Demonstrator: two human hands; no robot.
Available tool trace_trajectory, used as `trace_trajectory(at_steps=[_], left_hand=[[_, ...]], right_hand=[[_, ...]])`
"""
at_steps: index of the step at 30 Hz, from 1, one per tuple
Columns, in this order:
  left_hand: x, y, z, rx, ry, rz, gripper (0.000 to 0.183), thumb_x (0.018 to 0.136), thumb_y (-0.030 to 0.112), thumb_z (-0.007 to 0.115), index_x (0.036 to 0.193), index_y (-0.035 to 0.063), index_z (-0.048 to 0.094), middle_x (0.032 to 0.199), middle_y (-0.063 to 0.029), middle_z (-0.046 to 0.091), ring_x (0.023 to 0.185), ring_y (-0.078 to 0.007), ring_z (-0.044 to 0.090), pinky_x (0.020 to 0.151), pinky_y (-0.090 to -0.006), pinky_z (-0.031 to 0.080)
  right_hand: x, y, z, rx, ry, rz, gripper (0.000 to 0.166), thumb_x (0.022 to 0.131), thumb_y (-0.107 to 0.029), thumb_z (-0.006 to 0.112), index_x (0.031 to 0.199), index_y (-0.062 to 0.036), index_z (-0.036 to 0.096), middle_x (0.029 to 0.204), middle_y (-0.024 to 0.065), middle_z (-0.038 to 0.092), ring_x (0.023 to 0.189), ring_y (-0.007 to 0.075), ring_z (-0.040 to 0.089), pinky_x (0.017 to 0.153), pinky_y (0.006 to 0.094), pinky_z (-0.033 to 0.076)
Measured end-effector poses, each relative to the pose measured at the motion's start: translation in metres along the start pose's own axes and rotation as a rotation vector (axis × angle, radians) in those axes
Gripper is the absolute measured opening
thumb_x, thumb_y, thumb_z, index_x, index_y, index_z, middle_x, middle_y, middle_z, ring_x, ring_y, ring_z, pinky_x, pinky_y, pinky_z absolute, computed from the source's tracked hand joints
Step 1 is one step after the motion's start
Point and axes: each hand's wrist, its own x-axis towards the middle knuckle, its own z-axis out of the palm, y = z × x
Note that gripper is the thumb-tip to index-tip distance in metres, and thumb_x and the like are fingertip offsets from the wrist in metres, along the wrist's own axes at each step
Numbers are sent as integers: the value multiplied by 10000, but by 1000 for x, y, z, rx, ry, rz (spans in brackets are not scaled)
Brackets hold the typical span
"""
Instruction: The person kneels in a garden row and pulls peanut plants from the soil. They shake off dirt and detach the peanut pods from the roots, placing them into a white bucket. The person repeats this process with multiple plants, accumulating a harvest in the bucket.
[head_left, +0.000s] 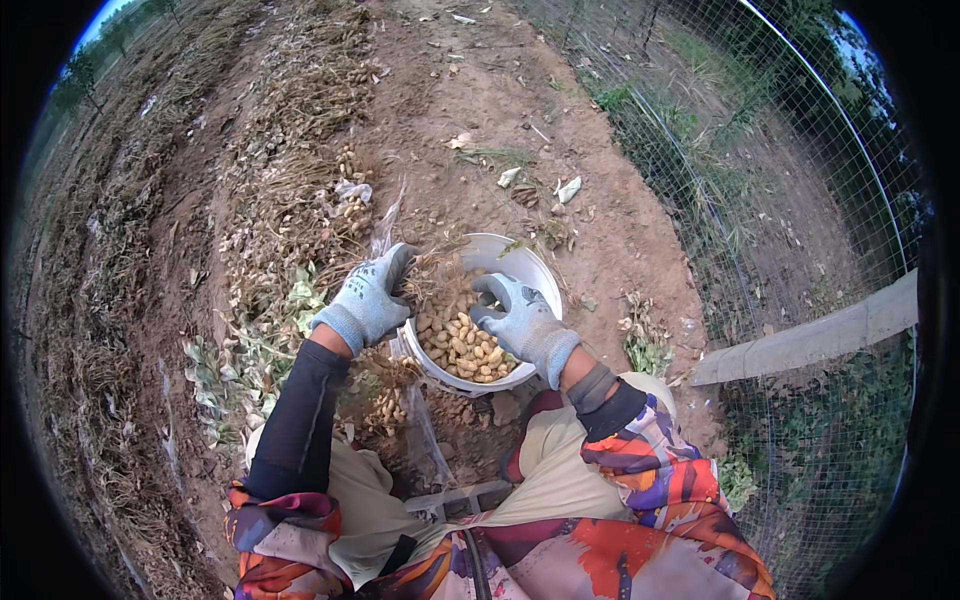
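Observation:
A white plastic bucket stands on the soil before me, partly filled with unshelled peanuts. My left hand, in a grey-coated knit glove, is closed on a clump of dried peanut plants at the bucket's left rim. The clump hangs partly over the opening. My right hand, gloved alike, is above the peanuts inside the right part of the bucket, its fingers curled with a gap between thumb and forefinger. Whether it touches a peanut or stem is not clear.
Rows of pulled, dried peanut plants lie to the left, with green leaves nearer me. Thin plastic film lies by the bucket. A wire fence with a pale post runs along the right. Part of a low stool shows between my legs.

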Motion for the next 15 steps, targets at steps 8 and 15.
trace_trajectory(at_steps=[8, 15], left_hand=[[-9, 19, -2, 77, -157, 177, 812, 588, -145, 567, 1345, 34, 333, 1357, -96, 397, 1291, -166, 318, 1068, -303, 258], [-13, 24, 2, 445, -149, 264, 878, 612, -39, 567, 1407, 111, 228, 1323, -153, 438, 1146, -323, 484, 923, -358, 413]], right_hand=[[-3, -31, -3, 1097, -276, -23, 455, 796, -44, 573, 1236, -31, 458, 1113, 69, 578, 969, 145, 580, 773, 273, 516], [-7, -17, -1, 1247, -321, 51, 374, 853, -157, 584, 1187, -17, 492, 1072, 55, 587, 965, 161, 580, 733, 315, 540]])
